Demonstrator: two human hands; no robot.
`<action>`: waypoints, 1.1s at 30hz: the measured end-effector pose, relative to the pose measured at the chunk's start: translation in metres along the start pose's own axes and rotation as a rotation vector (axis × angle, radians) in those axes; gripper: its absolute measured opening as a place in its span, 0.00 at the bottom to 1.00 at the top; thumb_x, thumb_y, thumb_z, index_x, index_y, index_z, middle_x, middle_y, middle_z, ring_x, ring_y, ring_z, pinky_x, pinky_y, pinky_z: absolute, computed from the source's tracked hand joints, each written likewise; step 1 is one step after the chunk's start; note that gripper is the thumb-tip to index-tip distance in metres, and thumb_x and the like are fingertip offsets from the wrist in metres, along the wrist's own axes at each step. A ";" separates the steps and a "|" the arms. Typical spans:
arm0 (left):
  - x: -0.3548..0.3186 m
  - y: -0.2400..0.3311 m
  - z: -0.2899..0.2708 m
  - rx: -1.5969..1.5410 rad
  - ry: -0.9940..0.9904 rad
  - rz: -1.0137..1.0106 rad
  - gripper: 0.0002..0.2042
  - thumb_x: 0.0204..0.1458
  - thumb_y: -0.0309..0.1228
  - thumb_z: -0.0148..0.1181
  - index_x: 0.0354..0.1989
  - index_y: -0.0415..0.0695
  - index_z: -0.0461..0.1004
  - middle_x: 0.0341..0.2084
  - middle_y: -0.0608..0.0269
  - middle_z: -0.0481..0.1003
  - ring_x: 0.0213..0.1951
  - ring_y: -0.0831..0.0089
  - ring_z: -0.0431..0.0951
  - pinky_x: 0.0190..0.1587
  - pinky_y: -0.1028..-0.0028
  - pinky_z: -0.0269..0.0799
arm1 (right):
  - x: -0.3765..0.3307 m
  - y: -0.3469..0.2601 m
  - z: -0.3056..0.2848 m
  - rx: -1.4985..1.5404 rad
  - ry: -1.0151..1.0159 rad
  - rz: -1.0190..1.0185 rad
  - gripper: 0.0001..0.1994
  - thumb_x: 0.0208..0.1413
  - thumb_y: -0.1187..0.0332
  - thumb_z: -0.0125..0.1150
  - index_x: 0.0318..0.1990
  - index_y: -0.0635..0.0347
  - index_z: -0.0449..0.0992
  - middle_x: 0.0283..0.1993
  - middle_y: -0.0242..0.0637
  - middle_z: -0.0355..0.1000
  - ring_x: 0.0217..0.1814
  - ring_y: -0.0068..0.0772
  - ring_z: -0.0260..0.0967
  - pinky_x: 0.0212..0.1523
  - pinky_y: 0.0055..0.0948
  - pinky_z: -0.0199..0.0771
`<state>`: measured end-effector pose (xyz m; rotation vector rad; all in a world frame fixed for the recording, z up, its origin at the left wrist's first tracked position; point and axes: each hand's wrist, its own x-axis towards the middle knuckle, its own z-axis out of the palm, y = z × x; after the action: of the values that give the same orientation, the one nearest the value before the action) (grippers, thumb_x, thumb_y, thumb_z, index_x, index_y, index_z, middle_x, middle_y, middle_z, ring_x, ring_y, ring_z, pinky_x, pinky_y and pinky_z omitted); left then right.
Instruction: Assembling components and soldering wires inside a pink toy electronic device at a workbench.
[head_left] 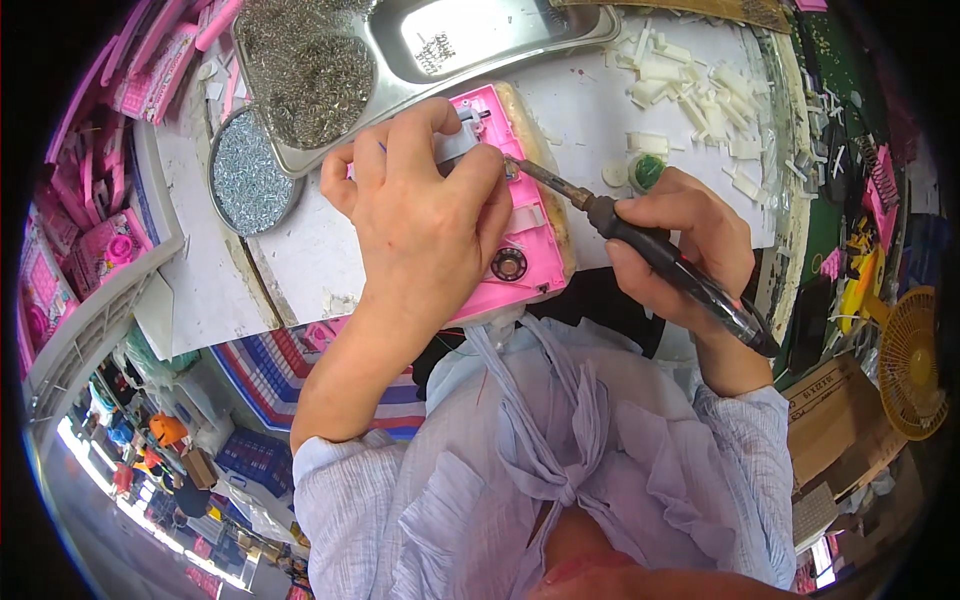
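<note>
A pink plastic toy casing [533,243] lies open on the white table [590,110], resting on a yellowish sponge pad, with a small round speaker in its lower part. My left hand [420,215] presses down on the casing and covers most of its left half; my fingers hold a small grey part at its top. My right hand [680,250] grips a black soldering iron [660,255], whose metal tip touches the casing's upper edge beside my left fingertips.
A steel tray [560,40] holds several small metal springs. A round tin [247,175] of tiny screws stands at the left. White plastic bits [690,90] lie scattered at the back right beside a green-filled cap [647,172]. Pink toy parts fill a bin [95,250] at far left.
</note>
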<state>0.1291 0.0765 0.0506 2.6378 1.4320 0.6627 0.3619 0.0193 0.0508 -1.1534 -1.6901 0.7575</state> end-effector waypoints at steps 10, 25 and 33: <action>0.004 0.004 -0.005 0.028 -0.037 0.000 0.07 0.43 0.33 0.71 0.33 0.53 0.82 0.46 0.62 0.72 0.48 0.61 0.71 0.53 0.59 0.54 | -0.002 0.003 0.005 -0.054 0.015 -0.107 0.15 0.44 0.77 0.75 0.41 0.64 0.79 0.28 0.36 0.75 0.23 0.32 0.69 0.24 0.27 0.68; 0.005 0.006 -0.006 0.055 -0.051 0.005 0.06 0.44 0.33 0.71 0.31 0.53 0.82 0.46 0.63 0.72 0.48 0.60 0.70 0.54 0.56 0.53 | -0.010 0.013 -0.008 -0.063 0.110 -0.174 0.17 0.47 0.78 0.74 0.46 0.66 0.76 0.26 0.37 0.72 0.23 0.32 0.68 0.24 0.26 0.64; 0.006 0.007 -0.008 0.042 -0.073 -0.008 0.07 0.44 0.33 0.71 0.32 0.53 0.81 0.46 0.62 0.72 0.48 0.61 0.70 0.54 0.57 0.53 | -0.004 0.007 -0.007 -0.100 0.085 -0.202 0.17 0.47 0.77 0.75 0.45 0.65 0.77 0.31 0.39 0.77 0.24 0.34 0.70 0.25 0.28 0.68</action>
<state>0.1335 0.0761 0.0619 2.6568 1.4518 0.5353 0.3716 0.0180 0.0464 -1.0478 -1.7575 0.4976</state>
